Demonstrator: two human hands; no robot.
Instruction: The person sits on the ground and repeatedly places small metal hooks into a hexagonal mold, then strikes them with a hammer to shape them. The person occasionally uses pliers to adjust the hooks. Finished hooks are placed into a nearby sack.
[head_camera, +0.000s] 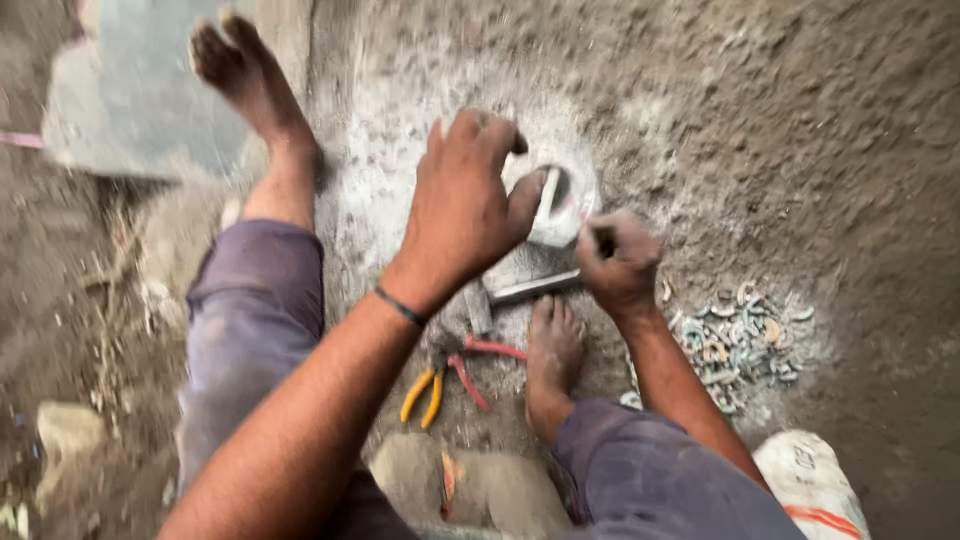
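the ground (820, 130) is bare packed earth, dusted with pale powder around the work area at centre.

a grey slab (130, 100) lies at far left, with the person's left foot (245, 75) stretched out beside it. the left leg, in purple-grey trousers (250, 330), runs from near left toward that foot. the right leg is bent, and the right foot (553, 355) rests flat on the ground at near centre.

a white sack (815, 480) with an orange stripe sits at the near right corner. a pale stone (70, 435) lies at near left.

a heap of small curved pale and bluish pieces (740, 345) lies on the ground at right, just right of the right forearm.

the left hand (465, 205) is at centre, with a dark band at the wrist. its fingers curl over and its thumb presses against a white ring-shaped piece (560, 205), which rests on the powdered ground just far of the right foot. the view is blurred, so the exact contact cannot be told.

the right hand (620, 265) is just right of the ring, its fingers pressed together in a fist around a thin dark tool (604, 240) whose tip meets the ring.

a hammer (510, 295) lies on the ground between the two wrists, just near of the ring.

red-handled pliers (480, 365) and yellow-handled pliers (425, 395) lie side by side just left of the right foot.
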